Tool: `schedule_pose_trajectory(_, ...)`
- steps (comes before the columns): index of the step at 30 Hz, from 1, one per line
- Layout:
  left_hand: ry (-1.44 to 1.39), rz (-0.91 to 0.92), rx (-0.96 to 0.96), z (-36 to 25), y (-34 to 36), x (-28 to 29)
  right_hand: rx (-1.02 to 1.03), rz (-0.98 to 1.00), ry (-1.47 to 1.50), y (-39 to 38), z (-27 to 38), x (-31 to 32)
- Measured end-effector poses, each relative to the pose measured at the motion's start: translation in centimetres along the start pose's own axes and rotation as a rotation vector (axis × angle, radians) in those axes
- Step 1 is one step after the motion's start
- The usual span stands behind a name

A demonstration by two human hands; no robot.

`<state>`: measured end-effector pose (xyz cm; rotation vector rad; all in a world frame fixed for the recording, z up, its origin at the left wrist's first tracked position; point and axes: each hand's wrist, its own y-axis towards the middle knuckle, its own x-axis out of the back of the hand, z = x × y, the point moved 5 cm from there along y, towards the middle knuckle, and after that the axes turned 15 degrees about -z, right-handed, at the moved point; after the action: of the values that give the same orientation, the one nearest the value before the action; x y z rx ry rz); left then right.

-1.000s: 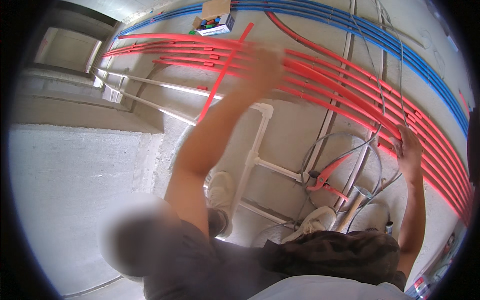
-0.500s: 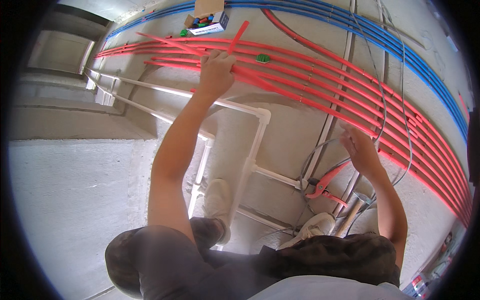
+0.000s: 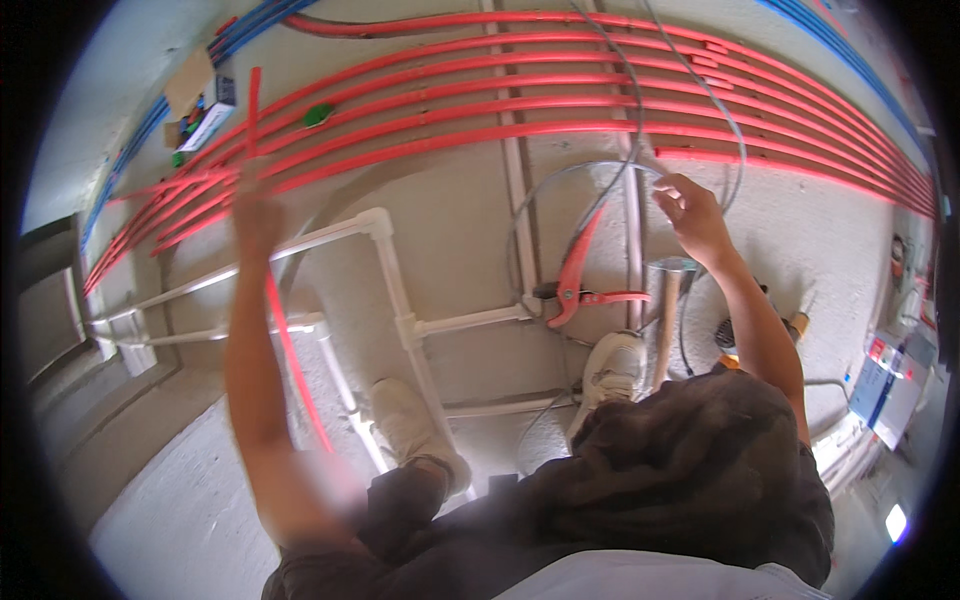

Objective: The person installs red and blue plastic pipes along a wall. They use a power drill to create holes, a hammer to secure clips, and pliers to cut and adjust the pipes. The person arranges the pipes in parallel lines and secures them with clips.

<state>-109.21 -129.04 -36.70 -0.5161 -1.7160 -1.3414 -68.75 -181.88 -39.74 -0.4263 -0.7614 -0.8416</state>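
My left hand (image 3: pixel 258 215), blurred, is over a loose red pipe (image 3: pixel 290 350) that lies crosswise over the fixed red pipes; its fingers are too smeared to show their grip. My right hand (image 3: pixel 692 215) is raised with fingers apart and slightly curled, holding nothing, just below a run of red pipes (image 3: pixel 780 162) and beside grey cable (image 3: pixel 738 135). Below it lie a red pipe cutter (image 3: pixel 570 285) and a hammer (image 3: pixel 667 320). A green plastic piece (image 3: pixel 318 114) sits among the upper pipes.
An open box of coloured pieces (image 3: pixel 205 115) and blue pipes (image 3: pixel 840 40) are along the top. White pipes (image 3: pixel 460 322) cross the floor between my shoes (image 3: pixel 415 425). A tool with a yellow part (image 3: pixel 795 322) and a silver-blue box (image 3: pixel 890 380) lie at the right.
The view has swung rightward. A long red piece that my right hand touched is out of it; that hand is now raised, fingers apart. My left hand has moved and is blurred.
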Motion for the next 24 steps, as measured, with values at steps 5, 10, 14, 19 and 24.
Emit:
schedule_pose_trajectory(5,-0.219,0.124,0.323,-9.0,0.9,-6.8,0.041,0.024,-0.076,-1.4,0.5,-1.0)
schedule_pose_trajectory(10,-0.104,0.055,0.584,-4.1,1.7,-9.0,-0.012,0.074,-0.163,-6.6,-1.3,-0.4)
schedule_pose_trajectory(14,0.086,-0.202,0.459,-0.7,3.0,-9.8,-0.046,0.019,-0.036,-11.9,-2.3,-1.8)
schedule_pose_trajectory(19,-0.205,-0.108,0.42,-13.5,9.7,-9.7,-0.008,-0.061,-0.086,-13.6,-1.4,-1.1)
schedule_pose_trajectory(24,-0.689,0.057,0.02,-31.9,9.4,-9.2,-0.262,-0.332,-0.125,-13.5,-3.7,1.3)
